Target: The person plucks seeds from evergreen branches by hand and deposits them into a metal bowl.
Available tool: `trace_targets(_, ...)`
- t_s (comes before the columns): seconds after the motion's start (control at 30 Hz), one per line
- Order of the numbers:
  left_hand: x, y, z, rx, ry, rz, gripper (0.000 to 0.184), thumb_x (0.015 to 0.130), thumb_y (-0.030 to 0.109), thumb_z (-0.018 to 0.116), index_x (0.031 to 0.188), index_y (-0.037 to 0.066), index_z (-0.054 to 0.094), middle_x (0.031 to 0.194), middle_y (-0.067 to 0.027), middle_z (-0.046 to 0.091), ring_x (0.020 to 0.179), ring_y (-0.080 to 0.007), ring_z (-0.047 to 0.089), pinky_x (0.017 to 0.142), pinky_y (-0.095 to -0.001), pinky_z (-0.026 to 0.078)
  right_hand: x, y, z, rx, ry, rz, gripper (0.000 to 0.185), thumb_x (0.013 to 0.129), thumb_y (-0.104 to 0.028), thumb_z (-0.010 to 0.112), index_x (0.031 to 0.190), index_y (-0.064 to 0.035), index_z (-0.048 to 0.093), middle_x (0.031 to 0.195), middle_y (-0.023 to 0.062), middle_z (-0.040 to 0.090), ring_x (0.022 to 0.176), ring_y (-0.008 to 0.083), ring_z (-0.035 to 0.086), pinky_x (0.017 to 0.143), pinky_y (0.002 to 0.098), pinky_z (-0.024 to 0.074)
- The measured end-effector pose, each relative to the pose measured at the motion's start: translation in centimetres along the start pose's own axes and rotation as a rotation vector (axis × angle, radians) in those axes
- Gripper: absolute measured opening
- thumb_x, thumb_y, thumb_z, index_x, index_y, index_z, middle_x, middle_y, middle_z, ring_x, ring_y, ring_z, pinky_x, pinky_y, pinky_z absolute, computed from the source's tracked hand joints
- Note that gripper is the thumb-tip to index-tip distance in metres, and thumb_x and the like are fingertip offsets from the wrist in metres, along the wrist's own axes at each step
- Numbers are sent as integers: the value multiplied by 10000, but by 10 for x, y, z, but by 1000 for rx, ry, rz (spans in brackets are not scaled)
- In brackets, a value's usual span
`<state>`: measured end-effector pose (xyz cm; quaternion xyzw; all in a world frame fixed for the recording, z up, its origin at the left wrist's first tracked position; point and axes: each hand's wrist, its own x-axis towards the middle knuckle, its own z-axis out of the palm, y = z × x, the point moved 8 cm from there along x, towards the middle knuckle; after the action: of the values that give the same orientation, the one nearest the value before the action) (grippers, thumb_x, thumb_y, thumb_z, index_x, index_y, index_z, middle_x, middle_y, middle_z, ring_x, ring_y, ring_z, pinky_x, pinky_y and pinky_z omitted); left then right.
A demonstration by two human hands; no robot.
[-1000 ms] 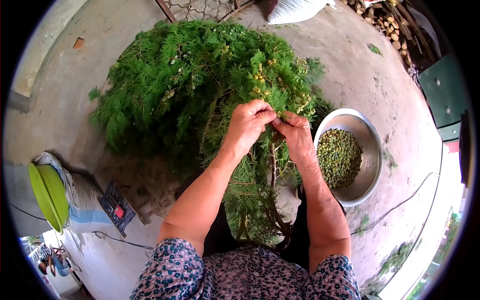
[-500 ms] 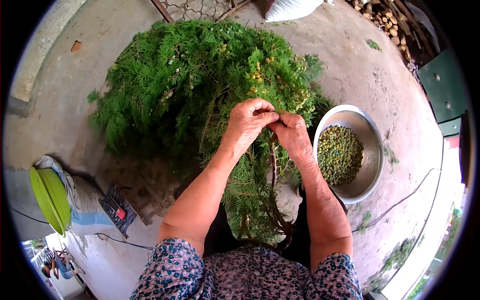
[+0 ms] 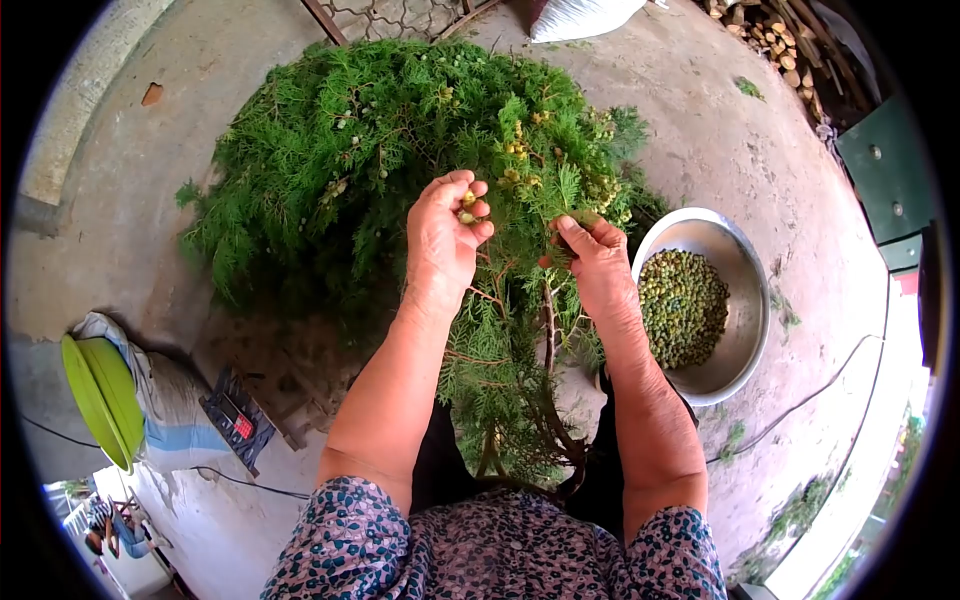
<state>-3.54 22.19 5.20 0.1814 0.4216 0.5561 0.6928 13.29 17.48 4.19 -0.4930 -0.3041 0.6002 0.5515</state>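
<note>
A large heap of green conifer branches point(image 3: 330, 170) lies in front of me, with yellowish and pale green cones among the foliage. My left hand point(image 3: 440, 235) is raised over the branches, its fingers curled around a few small yellow-green cones point(image 3: 467, 208). To its right, my right hand point(image 3: 600, 265) pinches a leafy conifer sprig point(image 3: 578, 218) between thumb and fingers. Just beyond that hand stands a metal bowl point(image 3: 745, 335), partly filled with small green cones point(image 3: 682, 305). A bare branch stem point(image 3: 548, 330) runs down between my forearms towards my lap.
At the left, a lime-green basin point(image 3: 100, 395) leans by a sack point(image 3: 180, 420). A white sack point(image 3: 580, 18) and stacked firewood point(image 3: 775, 55) are at the back. A cable point(image 3: 800, 405) crosses the floor on the right. Another person point(image 3: 120, 530) is far off at lower left.
My hands were together over the branches and have moved apart. The left went left and now shows cones in its fingers; the right shifted slightly right with the sprig.
</note>
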Motion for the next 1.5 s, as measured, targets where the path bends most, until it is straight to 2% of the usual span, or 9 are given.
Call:
trace_targets(0.2,-6,-8,7,412,-98,-42,268,826,320,611,780,62,557,577,38,471,434,-31,372,355,-175,265,4,6,0,67,-10,-71,163,850,-135,572,914,12,603,771,28,604,633,97,546,574,253,486)
trace_targets(0.47,-13,-14,22,682,-244,61,238,768,208,678,636,91,518,512,45,428,414,-18,320,347,-180,206,-15,-23,34,-807,-125,-507,143,807,-95,615,903,10,631,688,69,606,606,135,571,569,268,445)
trace_targets(0.53,-19,-16,24,590,-254,-28,255,767,142,653,586,97,479,520,28,443,425,-27,327,366,-184,212,-8,-13,24,-545,-126,-96,175,852,-146,568,904,12,624,637,67,605,498,131,568,511,264,469)
trace_targets(0.87,-38,-20,31,734,-494,-36,161,746,169,685,686,47,598,528,35,455,453,-31,358,414,-184,257,20,21,-3,-358,-25,66,266,854,-57,444,1074,51,548,839,131,629,419,135,539,489,284,466)
trace_targets(0.93,-46,-19,38,822,-523,14,160,729,174,701,666,64,604,519,38,461,459,-32,382,420,-189,273,24,26,0,-541,-43,-12,284,823,-36,485,1088,53,534,861,153,630,533,197,591,605,317,492)
trace_targets(0.97,-48,-20,39,860,-558,-3,167,718,171,711,647,69,599,516,38,471,469,-33,402,424,-191,286,29,24,-2,-793,32,-542,328,790,-45,547,1107,33,511,867,169,624,708,267,608,694,339,476)
trace_targets(1.13,-55,-25,43,948,-658,-15,158,747,165,688,735,19,631,534,37,489,489,-38,427,449,-202,335,36,38,10,-495,-186,-169,340,808,-62,439,1125,56,475,985,123,583,922,196,552,746,305,441)
trace_targets(1.3,-51,-19,41,882,-619,44,121,794,125,636,776,8,611,574,34,472,525,-35,411,459,-206,342,45,65,-21,-164,208,-45,92,802,-88,603,757,-10,588,586,23,533,503,103,441,481,266,382)
trace_targets(1.5,-40,-31,27,1936,-633,450,106,737,174,613,745,76,573,667,-131,603,659,-324,596,582,-409,470,31,61,-16,193,139,127,42,836,-90,564,816,-87,601,678,-25,564,536,81,496,479,220,406)
